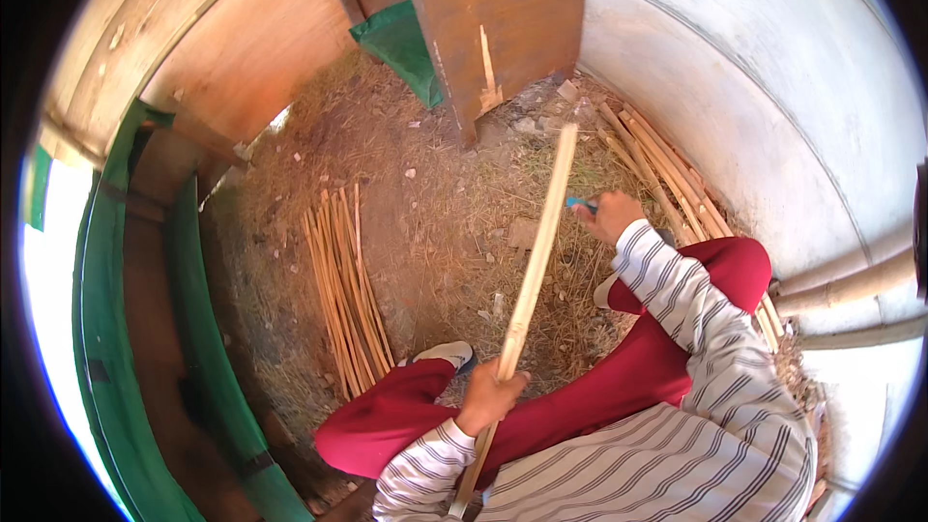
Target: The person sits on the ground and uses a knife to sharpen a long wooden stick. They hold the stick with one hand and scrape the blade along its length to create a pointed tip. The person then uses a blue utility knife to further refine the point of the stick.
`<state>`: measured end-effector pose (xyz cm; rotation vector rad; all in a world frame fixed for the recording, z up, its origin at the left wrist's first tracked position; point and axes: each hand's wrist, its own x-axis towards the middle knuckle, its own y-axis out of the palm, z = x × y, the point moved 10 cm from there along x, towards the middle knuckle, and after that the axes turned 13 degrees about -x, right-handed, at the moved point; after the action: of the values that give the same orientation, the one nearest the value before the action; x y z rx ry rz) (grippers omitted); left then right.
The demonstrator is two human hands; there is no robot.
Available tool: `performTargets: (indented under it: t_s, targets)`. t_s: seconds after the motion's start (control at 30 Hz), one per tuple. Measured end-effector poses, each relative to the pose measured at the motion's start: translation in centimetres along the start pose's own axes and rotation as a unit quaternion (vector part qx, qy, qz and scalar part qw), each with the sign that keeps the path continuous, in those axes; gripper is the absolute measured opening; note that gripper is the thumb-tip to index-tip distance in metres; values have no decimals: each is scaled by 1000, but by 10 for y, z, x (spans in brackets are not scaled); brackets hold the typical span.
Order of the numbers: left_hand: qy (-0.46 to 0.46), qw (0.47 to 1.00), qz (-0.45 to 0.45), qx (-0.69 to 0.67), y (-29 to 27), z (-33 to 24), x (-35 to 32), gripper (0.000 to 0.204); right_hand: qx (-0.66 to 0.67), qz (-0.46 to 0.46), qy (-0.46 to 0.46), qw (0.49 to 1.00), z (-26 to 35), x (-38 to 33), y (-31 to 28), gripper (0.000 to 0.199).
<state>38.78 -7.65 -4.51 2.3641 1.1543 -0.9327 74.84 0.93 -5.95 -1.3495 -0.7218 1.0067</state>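
My left hand [491, 398] is closed around the lower part of a long, pale bamboo strip [538, 266]. The strip slants up and away from my lap, its far end near the wooden cabinet. My right hand [615, 217] grips a small blue object [581, 204] just right of the strip's upper half. Only a short blue piece shows past my fingers, so its kind is unclear. A gap separates it from the strip in this view.
Thin split strips [343, 295] lie bundled on the ground at left. Thicker bamboo pieces [667, 169] lie along the pale wall [754, 68] at right. Ahead stands a brown wooden cabinet [507, 24] with a green cover. A green-topped bench [198, 300] lines the left side.
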Motion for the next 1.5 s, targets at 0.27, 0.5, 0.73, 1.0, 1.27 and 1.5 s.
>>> performTargets:
  t_s: [0.27,0.5,0.73,1.0,1.27,1.5]
  targets:
    - [-56,988,11,-147,-19,8,14,20,181,-67,-64,979,59,-48,-59,49]
    - [-35,990,-9,-135,-27,5,19,17,141,-15,-310,940,162,-114,-40,44]
    - [-40,985,-16,-167,-23,9,18,15,71,-31,-270,960,154,-94,-33,47]
    - [-71,977,-18,-200,-23,16,12,13,53,-7,-244,968,152,-77,-11,50]
    - [-122,963,29,-238,-1,38,-10,16,-7,31,-151,988,100,-20,0,56]
    - [-135,968,47,-205,4,44,-35,18,19,-41,0,999,40,23,-5,55]
